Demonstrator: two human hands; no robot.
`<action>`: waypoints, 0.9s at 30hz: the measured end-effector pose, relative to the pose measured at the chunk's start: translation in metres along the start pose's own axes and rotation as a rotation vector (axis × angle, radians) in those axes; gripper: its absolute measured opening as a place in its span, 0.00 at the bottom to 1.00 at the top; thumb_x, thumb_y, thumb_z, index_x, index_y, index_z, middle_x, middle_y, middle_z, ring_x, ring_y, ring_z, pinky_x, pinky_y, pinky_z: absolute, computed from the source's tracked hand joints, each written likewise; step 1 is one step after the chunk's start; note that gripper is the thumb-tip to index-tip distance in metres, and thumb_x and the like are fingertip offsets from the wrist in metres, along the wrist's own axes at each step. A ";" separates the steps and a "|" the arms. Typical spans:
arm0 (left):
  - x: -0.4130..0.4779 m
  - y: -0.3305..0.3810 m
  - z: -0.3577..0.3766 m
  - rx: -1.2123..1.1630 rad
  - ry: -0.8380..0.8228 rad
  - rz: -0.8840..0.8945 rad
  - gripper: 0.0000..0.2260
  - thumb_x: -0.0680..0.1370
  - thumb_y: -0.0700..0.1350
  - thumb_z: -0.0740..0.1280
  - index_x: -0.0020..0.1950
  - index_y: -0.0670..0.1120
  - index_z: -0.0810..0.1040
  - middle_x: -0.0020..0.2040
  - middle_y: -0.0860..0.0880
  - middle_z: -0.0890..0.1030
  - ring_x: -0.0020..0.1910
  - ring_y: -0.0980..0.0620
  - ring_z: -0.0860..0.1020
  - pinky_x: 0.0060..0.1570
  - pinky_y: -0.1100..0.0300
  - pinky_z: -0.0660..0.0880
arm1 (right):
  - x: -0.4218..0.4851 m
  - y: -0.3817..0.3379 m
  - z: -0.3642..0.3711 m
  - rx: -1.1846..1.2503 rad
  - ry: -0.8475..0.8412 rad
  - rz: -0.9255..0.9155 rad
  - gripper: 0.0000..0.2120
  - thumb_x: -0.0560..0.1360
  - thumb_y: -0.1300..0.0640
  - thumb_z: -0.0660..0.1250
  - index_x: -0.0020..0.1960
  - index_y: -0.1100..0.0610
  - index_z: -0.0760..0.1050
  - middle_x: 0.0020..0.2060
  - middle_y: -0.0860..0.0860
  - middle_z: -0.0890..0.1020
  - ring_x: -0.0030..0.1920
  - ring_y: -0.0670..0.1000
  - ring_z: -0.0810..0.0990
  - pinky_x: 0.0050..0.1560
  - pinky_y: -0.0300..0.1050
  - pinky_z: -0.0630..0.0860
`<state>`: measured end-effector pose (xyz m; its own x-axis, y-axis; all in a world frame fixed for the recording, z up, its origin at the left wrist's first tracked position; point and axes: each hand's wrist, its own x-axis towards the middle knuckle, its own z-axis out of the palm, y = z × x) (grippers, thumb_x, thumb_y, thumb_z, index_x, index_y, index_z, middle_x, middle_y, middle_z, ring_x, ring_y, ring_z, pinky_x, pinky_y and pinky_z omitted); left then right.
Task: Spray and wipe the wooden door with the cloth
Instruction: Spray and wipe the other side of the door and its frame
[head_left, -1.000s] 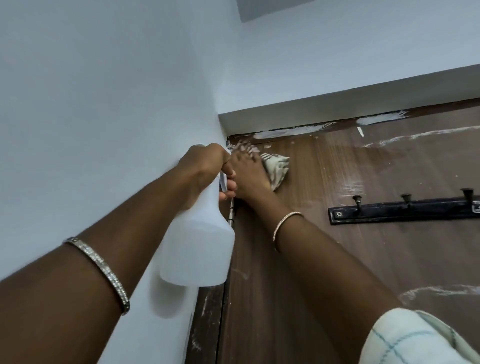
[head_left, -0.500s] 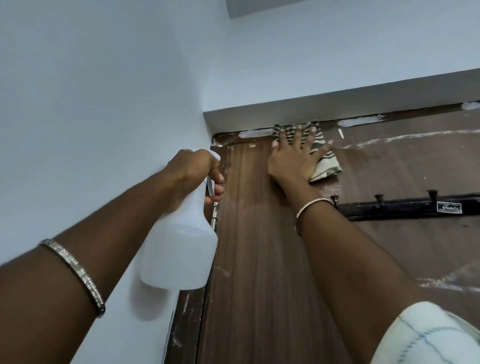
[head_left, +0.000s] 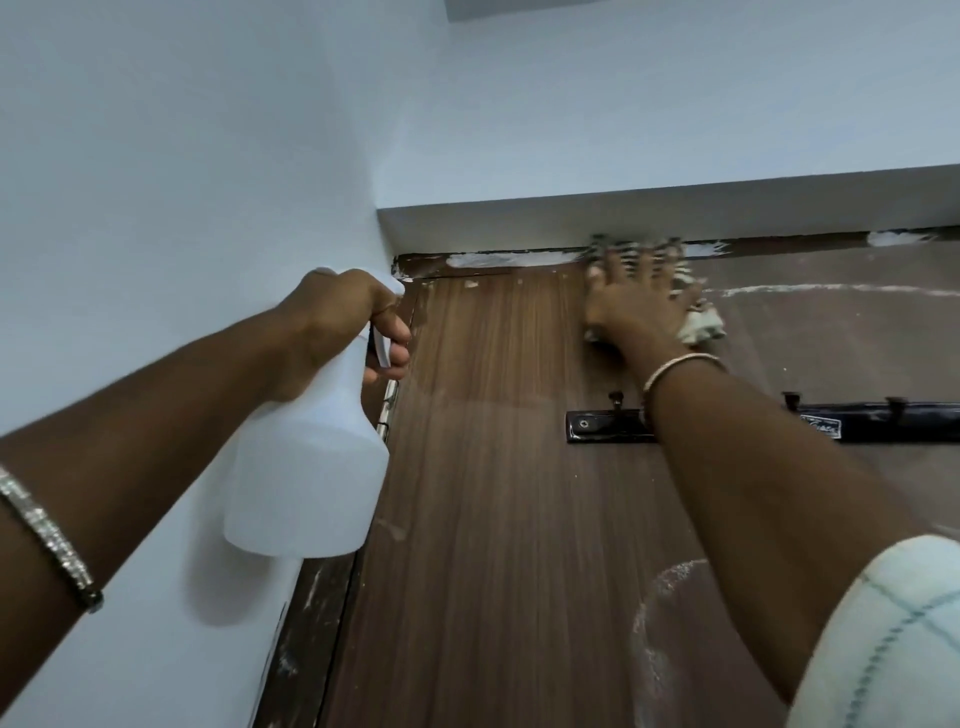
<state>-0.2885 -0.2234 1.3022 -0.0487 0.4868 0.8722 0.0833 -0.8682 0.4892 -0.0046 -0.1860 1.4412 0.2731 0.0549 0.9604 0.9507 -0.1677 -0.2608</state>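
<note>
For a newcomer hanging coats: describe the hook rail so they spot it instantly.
Start at the wooden door. Across its upper part, below the right hand pressing the striped cloth, runs the hook rail. It alone is a glossy black bar with small pegs.

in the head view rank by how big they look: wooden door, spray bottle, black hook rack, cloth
1. wooden door
2. spray bottle, enlarged by nearness to the camera
3. black hook rack, long but thin, partly hidden
4. cloth, mostly hidden under the right hand
</note>
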 end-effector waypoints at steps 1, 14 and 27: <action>0.000 0.000 0.001 0.003 -0.004 -0.001 0.08 0.75 0.41 0.63 0.46 0.38 0.80 0.40 0.39 0.82 0.39 0.41 0.81 0.33 0.60 0.72 | 0.005 0.013 -0.003 -0.005 0.015 0.070 0.27 0.86 0.39 0.40 0.84 0.41 0.42 0.84 0.53 0.39 0.82 0.61 0.33 0.75 0.75 0.33; -0.003 -0.002 0.001 -0.016 0.013 0.015 0.06 0.74 0.37 0.61 0.39 0.45 0.75 0.35 0.43 0.79 0.29 0.48 0.79 0.28 0.63 0.70 | -0.043 -0.098 0.035 -0.009 -0.107 -0.391 0.26 0.87 0.40 0.39 0.84 0.39 0.43 0.84 0.50 0.40 0.82 0.59 0.32 0.74 0.71 0.27; -0.004 0.009 0.016 -0.084 -0.082 0.082 0.09 0.76 0.43 0.63 0.47 0.40 0.80 0.36 0.42 0.81 0.33 0.46 0.82 0.28 0.63 0.70 | 0.020 0.088 -0.026 0.009 0.016 0.099 0.28 0.86 0.36 0.40 0.84 0.39 0.48 0.85 0.50 0.43 0.83 0.58 0.36 0.77 0.73 0.34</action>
<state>-0.2715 -0.2321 1.3030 0.0362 0.4172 0.9081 -0.0002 -0.9087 0.4175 0.0808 -0.2248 1.4400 0.3637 0.0227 0.9312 0.9204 -0.1628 -0.3555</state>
